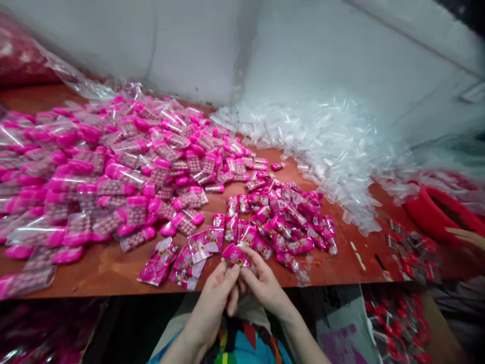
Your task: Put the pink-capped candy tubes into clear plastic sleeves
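Observation:
Close to the table's front edge, my left hand point(217, 290) and my right hand point(261, 280) meet at a small pink printed packet point(233, 254). Fingers of both hands are pinched on it, and its lower part is hidden by them. Flat pink printed wrappers point(157, 263) lie on the table just left of my hands. Beyond my fingers and to the right sits a heap of small pink wrapped packets point(284, 217). To the left spreads a large pile of clear containers with pink caps point(129, 172), filled with small pinkish balls.
Clear plastic pieces point(326, 141) are heaped against the wall at the back right. A red rounded container point(428, 212) and small red-and-clear pieces point(413, 250) are at the right. The orange-brown table point(113, 273) ends just before my lap.

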The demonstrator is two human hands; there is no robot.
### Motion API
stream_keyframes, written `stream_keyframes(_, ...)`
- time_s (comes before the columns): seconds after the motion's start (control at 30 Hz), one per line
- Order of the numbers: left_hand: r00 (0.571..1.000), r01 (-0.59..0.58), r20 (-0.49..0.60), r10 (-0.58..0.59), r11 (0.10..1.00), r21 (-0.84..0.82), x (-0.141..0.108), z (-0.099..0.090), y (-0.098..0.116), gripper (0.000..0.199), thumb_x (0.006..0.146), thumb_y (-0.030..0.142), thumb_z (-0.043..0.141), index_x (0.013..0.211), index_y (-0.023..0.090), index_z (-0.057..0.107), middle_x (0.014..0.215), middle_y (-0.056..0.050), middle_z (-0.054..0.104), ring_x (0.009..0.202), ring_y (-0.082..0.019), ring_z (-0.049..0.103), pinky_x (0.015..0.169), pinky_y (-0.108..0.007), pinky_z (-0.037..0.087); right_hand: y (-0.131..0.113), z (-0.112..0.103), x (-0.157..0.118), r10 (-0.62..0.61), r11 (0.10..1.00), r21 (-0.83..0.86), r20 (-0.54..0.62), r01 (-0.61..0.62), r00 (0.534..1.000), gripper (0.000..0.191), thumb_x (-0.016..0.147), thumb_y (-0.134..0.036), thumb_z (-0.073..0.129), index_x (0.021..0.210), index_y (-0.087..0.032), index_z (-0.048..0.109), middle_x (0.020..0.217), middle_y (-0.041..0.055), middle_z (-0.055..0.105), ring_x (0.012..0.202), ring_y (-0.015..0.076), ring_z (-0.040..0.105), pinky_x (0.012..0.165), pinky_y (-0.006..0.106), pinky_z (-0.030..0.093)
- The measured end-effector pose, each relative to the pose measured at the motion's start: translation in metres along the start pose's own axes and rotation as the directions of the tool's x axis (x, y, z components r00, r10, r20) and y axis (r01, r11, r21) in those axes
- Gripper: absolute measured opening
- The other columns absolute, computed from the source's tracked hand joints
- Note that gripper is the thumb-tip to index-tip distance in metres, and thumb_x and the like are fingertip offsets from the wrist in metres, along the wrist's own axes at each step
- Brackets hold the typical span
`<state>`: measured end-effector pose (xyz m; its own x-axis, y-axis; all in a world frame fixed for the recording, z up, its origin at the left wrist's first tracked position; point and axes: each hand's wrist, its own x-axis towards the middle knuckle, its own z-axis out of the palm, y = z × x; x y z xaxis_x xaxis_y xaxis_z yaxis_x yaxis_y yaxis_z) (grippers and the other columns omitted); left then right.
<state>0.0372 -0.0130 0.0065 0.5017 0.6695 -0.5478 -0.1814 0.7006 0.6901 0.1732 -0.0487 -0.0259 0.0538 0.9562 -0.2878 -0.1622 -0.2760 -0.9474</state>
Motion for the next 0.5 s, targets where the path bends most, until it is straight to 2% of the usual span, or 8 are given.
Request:
stream_keyframes(0.1,0.997,-0.040,-0.060,0.042,0.998,0.046,0.004,-0.002,0.003,0.044,0.078,0.054,0.066,0.105,0.020,0.060,0.065,-0.001,0.067,0.031,-0.004,0.035,0.039,-0.021,0.024,-0.032,-0.031,0.008,-0.204,0.906,-0.398,-0.111,0.144,0.973,0.046,0.092,-0.041,0.056,0.136,-0.029,0.050,0.074,0.0006,0.061,0.059,0.0163,0.055,0.054,0.028,0.043)
stream_keyframes(0.17,0.993,-0.064,-0.091,0.073,0.993,0.095,0.010,-0.010,0.001,0.050,0.074,0.058,0.068,0.104,0.019,0.062,0.085,-0.008,0.073,0.029,-0.003,0.035,0.036,-0.021,0.020,-0.059,-0.052,0.015,-0.273,0.732,-0.668,-0.112,0.131,0.955,0.048,0.093,-0.041,0.054,0.139,-0.029,0.048,0.069,0.0000,0.060,0.057,0.0188,0.056,0.056,0.030,0.042)
stream_keyframes(0.23,0.978,-0.106,-0.163,0.129,0.984,0.140,0.018,-0.021,-0.003,0.051,0.070,0.061,0.069,0.098,0.019,0.065,0.090,-0.010,0.073,0.028,-0.002,0.034,0.034,-0.021,0.018,-0.088,-0.069,0.028,-0.323,0.520,-0.853,-0.142,0.050,0.936,0.052,0.093,-0.043,0.054,0.141,-0.027,0.047,0.064,-0.0004,0.061,0.056,0.0205,0.058,0.058,0.031,0.042)
stream_keyframes(0.3,0.958,-0.148,-0.224,0.181,0.977,0.155,0.025,-0.030,-0.008,0.051,0.068,0.062,0.070,0.096,0.019,0.066,0.090,-0.009,0.073,0.027,-0.002,0.034,0.032,-0.021,0.018,-0.113,-0.082,0.053,-0.422,0.354,-0.935,-0.188,-0.030,0.887,0.046,0.096,-0.042,0.047,0.138,-0.023,0.050,0.070,0.0032,0.067,0.062,0.0226,0.063,0.062,0.032,0.045)
stream_keyframes(0.37,0.945,-0.166,-0.258,0.203,0.974,0.156,0.029,-0.034,-0.010,0.052,0.067,0.062,0.072,0.096,0.019,0.067,0.091,-0.009,0.074,0.027,-0.002,0.034,0.031,-0.021,0.019,-0.134,-0.089,0.092,-0.524,0.188,-0.978,-0.175,-0.087,0.834,0.039,0.100,-0.034,0.038,0.131,-0.019,0.056,0.091,0.0103,0.073,0.081,0.0250,0.068,0.074,0.034,0.047)
stream_keyframes(0.4,0.942,-0.166,-0.267,0.203,0.974,0.155,0.030,-0.035,-0.011,0.053,0.066,0.062,0.073,0.096,0.019,0.067,0.091,-0.009,0.074,0.028,-0.002,0.034,0.031,-0.021,0.020,-0.142,-0.091,0.115,-0.526,0.088,-0.990,-0.140,-0.111,0.838,0.038,0.101,-0.028,0.033,0.127,-0.016,0.058,0.104,0.0136,0.072,0.093,0.0261,0.067,0.080,0.035,0.047)
stream_keyframes(0.43,0.940,-0.162,-0.276,0.199,0.975,0.153,0.030,-0.034,-0.011,0.054,0.065,0.061,0.073,0.096,0.018,0.067,0.091,-0.009,0.074,0.028,-0.002,0.034,0.031,-0.021,0.021,-0.148,-0.093,0.139,-0.478,-0.026,-0.993,-0.088,-0.114,0.874,0.039,0.101,-0.023,0.031,0.125,-0.014,0.060,0.111,0.0163,0.070,0.101,0.0268,0.065,0.083,0.036,0.047)
stream_keyframes(0.5,0.937,-0.149,-0.294,0.186,0.978,0.144,0.028,-0.032,-0.011,0.054,0.065,0.061,0.074,0.097,0.017,0.067,0.090,-0.009,0.074,0.029,-0.002,0.034,0.032,-0.020,0.022,-0.155,-0.096,0.187,-0.400,-0.094,-0.994,-0.010,-0.052,0.916,0.033,0.098,-0.017,0.039,0.115,-0.014,0.066,0.110,0.0160,0.070,0.105,0.0264,0.063,0.087,0.035,0.047)
